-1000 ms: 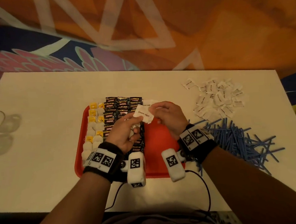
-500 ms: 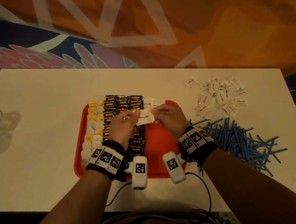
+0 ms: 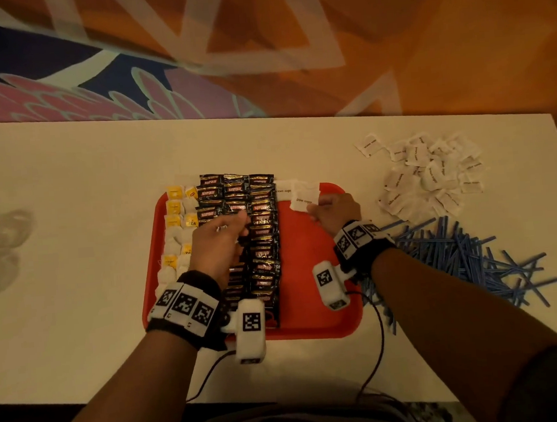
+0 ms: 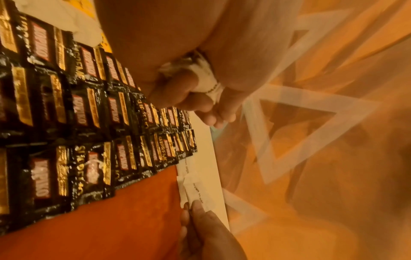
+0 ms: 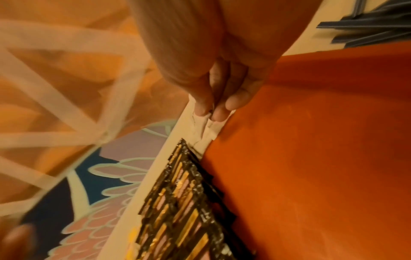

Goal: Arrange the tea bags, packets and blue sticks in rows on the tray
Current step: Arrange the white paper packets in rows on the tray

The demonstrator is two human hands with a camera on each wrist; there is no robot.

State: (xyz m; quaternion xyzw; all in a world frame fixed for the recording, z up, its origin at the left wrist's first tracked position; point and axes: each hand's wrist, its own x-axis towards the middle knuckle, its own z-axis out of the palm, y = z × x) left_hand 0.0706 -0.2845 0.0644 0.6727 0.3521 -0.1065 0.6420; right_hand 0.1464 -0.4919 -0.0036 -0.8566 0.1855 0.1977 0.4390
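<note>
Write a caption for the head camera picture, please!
Right hand sets a white sugar packet on the red tray beside the black packets.

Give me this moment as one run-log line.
right hand: setting sugar packet on tray | left hand: holding spare packets | blue sticks: untouched

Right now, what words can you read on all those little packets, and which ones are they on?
"KOPIKO": black coffee sachets.
"SUPREME": gold letters on the same sachets, left wrist view.
"brown sugar": white packet the right hand pinches.
"TEA": yellow tea bag tag.
Print on the sugar packet pile: too small.
</note>
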